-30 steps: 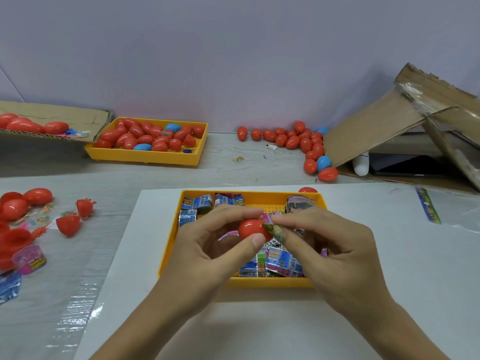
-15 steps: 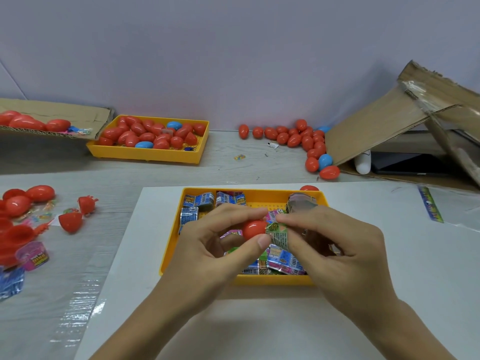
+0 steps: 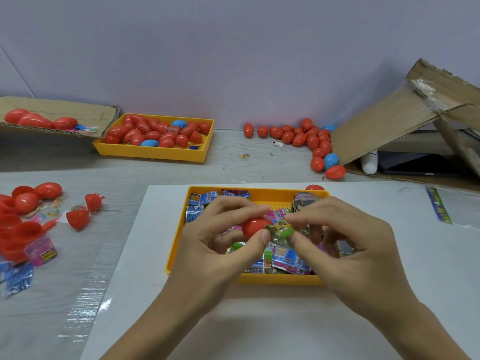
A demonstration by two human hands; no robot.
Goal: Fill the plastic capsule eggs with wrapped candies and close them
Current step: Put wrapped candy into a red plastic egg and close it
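Observation:
My left hand (image 3: 220,245) grips a red capsule egg half (image 3: 253,226) between thumb and forefinger, above the near yellow tray (image 3: 280,279). My right hand (image 3: 345,242) pinches a green wrapped candy (image 3: 281,229) whose left end touches the egg's open side. The tray below holds several wrapped candies (image 3: 285,261) in blue, pink and green wrappers, partly hidden by both hands.
A far yellow tray (image 3: 155,153) holds red and blue eggs. More eggs (image 3: 306,141) lie by the wall beside a tilted cardboard box (image 3: 389,120). Open red egg halves (image 3: 26,203) and loose candies lie at left. A cardboard flap (image 3: 65,110) at far left carries eggs.
The green candy has moved slightly right and lower, more of it showing outside the egg. Both hands stayed over the tray.

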